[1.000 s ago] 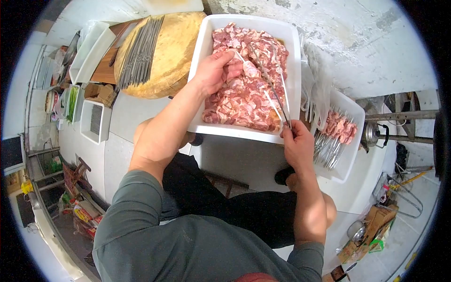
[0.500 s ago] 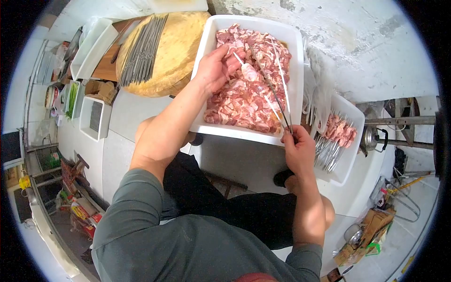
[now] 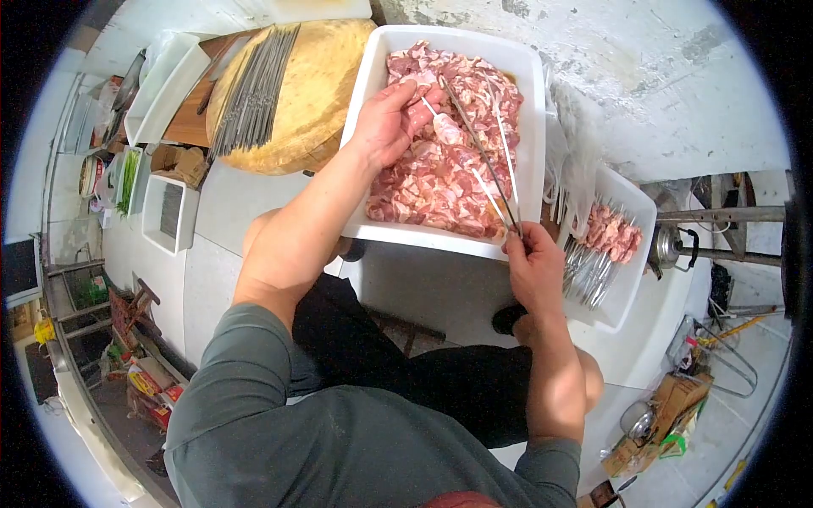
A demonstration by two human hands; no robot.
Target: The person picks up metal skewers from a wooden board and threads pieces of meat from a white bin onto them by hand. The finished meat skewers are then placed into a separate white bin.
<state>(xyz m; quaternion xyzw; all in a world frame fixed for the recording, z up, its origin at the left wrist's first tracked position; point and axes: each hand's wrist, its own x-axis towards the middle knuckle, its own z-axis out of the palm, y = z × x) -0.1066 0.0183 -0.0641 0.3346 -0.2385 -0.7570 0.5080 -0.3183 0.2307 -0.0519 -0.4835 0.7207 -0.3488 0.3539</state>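
Note:
A white tub filled with raw cut meat stands in front of me. Over the meat, my left hand has its fingers curled around a piece of meat at the fingertips. My right hand, at the tub's near right corner, is closed on the lower ends of several thin metal skewers. They fan up and left over the meat. One dark skewer's tip reaches close to the left fingers. A lump of meat appears to be on another skewer, whose pale tip sticks out.
Bare metal skewers lie on a round wooden board at left. A white container at right holds loaded skewers, with a plastic bag beside it. Further left is a small white bin. A metal kettle stands far right.
My right hand has shifted slightly up and left. The dark skewer's upper end has moved left, closer to the meat in my left hand. The left hand has barely moved.

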